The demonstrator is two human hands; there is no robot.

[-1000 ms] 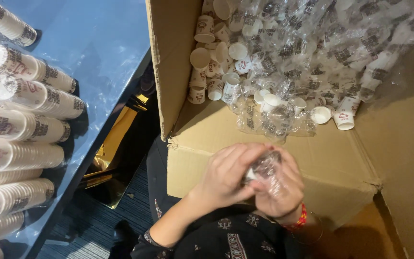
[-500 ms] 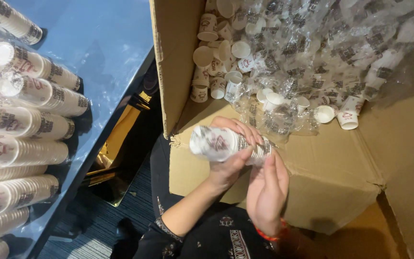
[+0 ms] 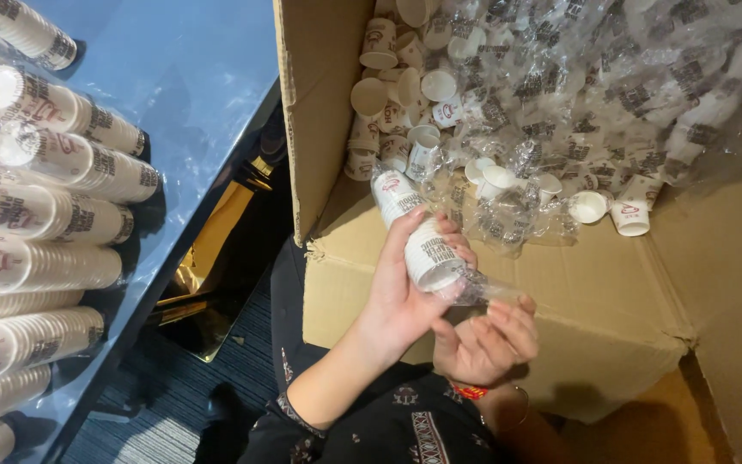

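Left hand [image 3: 401, 296] wraps a sleeve of stacked paper cups [image 3: 416, 230], held above the cardboard box [image 3: 594, 326] flap. Right hand [image 3: 483, 339], fingers loosely curled, pinches the sleeve's clear plastic tail [image 3: 483, 290]. Best practice: grip the stack firmly, keeping the wrap taut and cups aligned.

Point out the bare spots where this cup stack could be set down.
Free: the blue table right of the wrapped stacks, up to its edge; and the box flap below the loose cups. Crowded: the table's left side and the box's inside. The left hand holds the stack; the right hand pinches its wrap.
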